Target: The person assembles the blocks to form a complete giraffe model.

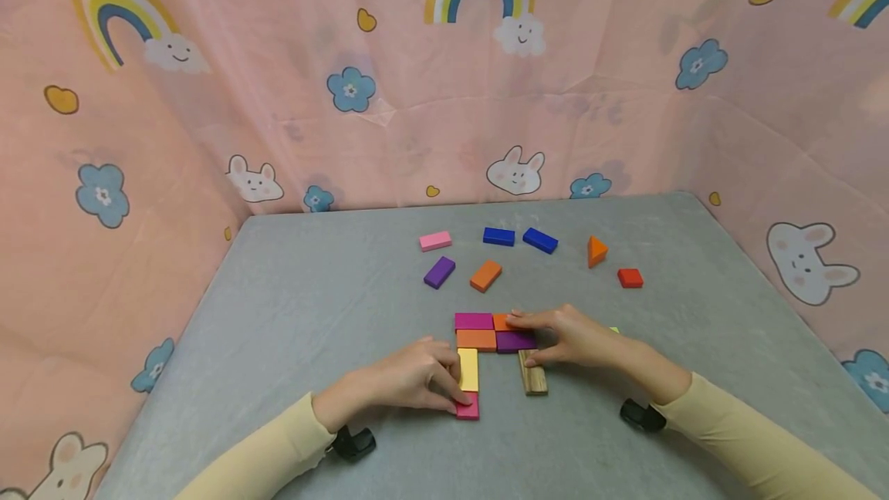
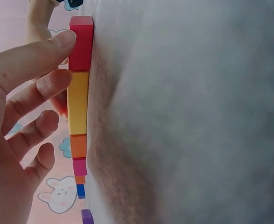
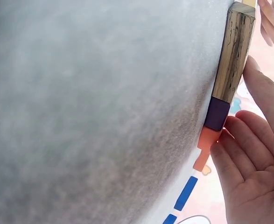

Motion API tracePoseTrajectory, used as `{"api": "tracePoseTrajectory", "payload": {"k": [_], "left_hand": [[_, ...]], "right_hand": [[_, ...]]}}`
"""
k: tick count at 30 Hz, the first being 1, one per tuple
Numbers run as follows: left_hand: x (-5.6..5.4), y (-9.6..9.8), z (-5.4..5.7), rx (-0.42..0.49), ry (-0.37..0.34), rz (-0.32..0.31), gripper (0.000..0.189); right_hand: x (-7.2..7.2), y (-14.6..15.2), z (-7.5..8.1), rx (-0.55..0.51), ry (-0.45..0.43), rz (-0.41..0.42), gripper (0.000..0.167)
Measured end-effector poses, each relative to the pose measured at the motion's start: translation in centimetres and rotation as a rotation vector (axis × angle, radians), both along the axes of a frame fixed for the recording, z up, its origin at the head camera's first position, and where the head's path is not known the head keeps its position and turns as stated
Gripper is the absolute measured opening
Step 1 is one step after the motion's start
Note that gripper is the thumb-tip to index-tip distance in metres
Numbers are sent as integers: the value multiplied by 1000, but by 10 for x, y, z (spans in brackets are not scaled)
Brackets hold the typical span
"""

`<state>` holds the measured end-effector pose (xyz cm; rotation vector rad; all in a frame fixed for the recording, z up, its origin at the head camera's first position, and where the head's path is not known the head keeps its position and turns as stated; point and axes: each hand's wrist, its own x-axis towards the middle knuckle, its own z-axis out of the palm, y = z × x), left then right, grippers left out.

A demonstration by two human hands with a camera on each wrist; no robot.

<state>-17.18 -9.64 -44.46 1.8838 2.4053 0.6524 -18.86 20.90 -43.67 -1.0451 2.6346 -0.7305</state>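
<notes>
Flat blocks lie joined in a shape on the grey table. My left hand touches a pinkish-red block with thumb and index finger, its other fingers loosely bent beside the yellow block. That yellow block runs up to an orange block, with a magenta block behind it. My right hand rests its thumb on a bare wooden block. Its longer fingers reach across the purple block to a second orange block, partly hidden by them.
Farther back lie loose blocks: pink, purple, orange, two blue, including one at left, an orange triangle and a red one. A yellow-green piece shows behind my right wrist. Patterned pink cloth surrounds the table.
</notes>
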Motion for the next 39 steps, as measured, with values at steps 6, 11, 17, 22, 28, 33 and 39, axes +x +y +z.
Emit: {"api": "tracePoseTrajectory", "payload": {"k": [6,11,17,22,28,33,39], "left_hand": [[1,-1,1,-19,-1,9,17],[1,-2,0,-32,-5,19,18],[2,-3,0,-32,-7,28,17],[3,-3,1,-38,-22,32,18],[-6,-3,8,137,-131,13,28],[-21,5,20,57,-90,220,55],[-27,20,17,-218,-133,287,80]], "right_hand": [[0,0,0,2,13,4,65],[1,0,0,7,19,3,65],[1,0,0,11,14,-3,66],[1,0,0,13,10,-8,66],[1,-1,-1,4,-15,-3,66],[1,-1,-1,4,0,-5,66],[1,2,1,10,-15,-7,66]]}}
